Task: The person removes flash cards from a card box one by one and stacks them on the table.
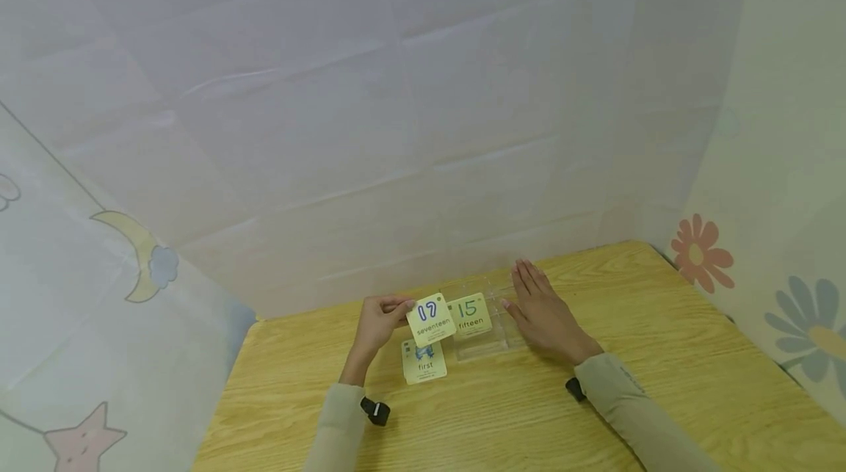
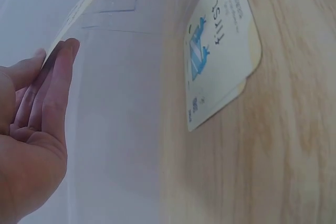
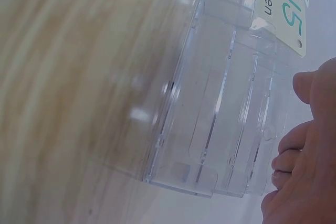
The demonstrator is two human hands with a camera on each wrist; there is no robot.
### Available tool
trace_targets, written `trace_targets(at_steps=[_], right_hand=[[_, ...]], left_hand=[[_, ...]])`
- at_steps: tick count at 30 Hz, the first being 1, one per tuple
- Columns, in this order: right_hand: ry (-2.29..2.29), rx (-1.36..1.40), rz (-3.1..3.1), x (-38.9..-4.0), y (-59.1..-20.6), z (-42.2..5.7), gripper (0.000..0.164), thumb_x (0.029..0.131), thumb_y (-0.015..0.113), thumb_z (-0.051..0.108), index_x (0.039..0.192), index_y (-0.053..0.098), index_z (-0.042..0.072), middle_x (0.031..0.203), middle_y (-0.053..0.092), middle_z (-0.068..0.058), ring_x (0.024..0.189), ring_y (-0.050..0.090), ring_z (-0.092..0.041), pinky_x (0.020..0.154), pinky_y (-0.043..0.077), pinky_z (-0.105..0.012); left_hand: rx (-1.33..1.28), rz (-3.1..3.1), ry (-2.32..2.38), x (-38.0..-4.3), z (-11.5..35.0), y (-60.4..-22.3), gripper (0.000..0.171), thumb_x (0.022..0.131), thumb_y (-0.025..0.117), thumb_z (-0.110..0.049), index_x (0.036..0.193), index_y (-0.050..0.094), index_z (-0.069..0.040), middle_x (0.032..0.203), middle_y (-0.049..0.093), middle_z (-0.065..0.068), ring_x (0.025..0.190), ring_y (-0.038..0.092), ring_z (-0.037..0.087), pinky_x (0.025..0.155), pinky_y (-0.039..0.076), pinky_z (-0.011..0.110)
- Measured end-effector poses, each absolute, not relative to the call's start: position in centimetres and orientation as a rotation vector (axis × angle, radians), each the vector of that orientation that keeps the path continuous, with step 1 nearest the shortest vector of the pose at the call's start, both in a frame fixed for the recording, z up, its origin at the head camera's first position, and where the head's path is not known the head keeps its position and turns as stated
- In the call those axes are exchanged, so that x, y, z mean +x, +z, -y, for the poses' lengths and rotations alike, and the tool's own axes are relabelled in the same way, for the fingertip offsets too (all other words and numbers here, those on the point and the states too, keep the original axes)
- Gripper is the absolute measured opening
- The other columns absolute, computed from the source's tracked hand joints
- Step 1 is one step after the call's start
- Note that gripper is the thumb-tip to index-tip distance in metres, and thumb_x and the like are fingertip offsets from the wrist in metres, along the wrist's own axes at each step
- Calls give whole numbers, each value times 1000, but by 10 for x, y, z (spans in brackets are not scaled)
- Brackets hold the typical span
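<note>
My left hand point(image 1: 375, 325) pinches a pale yellow "17 seventeen" flash card point(image 1: 431, 319) by its left edge, thumb on one side and fingers on the other. The card is raised and tilted, overlapping the left edge of a "15 fifteen" flash card point(image 1: 471, 314). That card stands in a clear plastic tiered rack point(image 3: 210, 129). Below the raised card lies a "first" flash card point(image 2: 220, 51), with a second card's corner showing under it. Beside the rack's right end is my right hand point(image 1: 545, 314), fingers extended; whether it touches the rack I cannot tell.
The wooden table point(image 1: 284, 398) ends at a pale hanging sheet point(image 1: 330, 127) close behind the rack. Patterned side sheets flank it, with a moon point(image 1: 139, 252) at left and flowers point(image 1: 703, 253) at right. Black straps circle both wrists.
</note>
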State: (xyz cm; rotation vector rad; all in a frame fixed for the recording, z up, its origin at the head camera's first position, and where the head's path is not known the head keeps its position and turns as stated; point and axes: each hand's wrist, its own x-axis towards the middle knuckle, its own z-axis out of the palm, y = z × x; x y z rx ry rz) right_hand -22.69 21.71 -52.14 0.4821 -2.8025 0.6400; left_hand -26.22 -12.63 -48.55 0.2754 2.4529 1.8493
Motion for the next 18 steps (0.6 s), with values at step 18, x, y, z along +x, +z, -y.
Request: trace_targets(at_steps=[18], right_hand=[[616,497,2796,-227,-522,-217,75,113,46,38,163,18,-11,174,11,-29,164,9,-46,134,13,-61]], left_hand=[[179,-2393,1775,-256,149,-505,24,99,75,-19,112,79,1,106,81,17,89,80,20,87,67,47]])
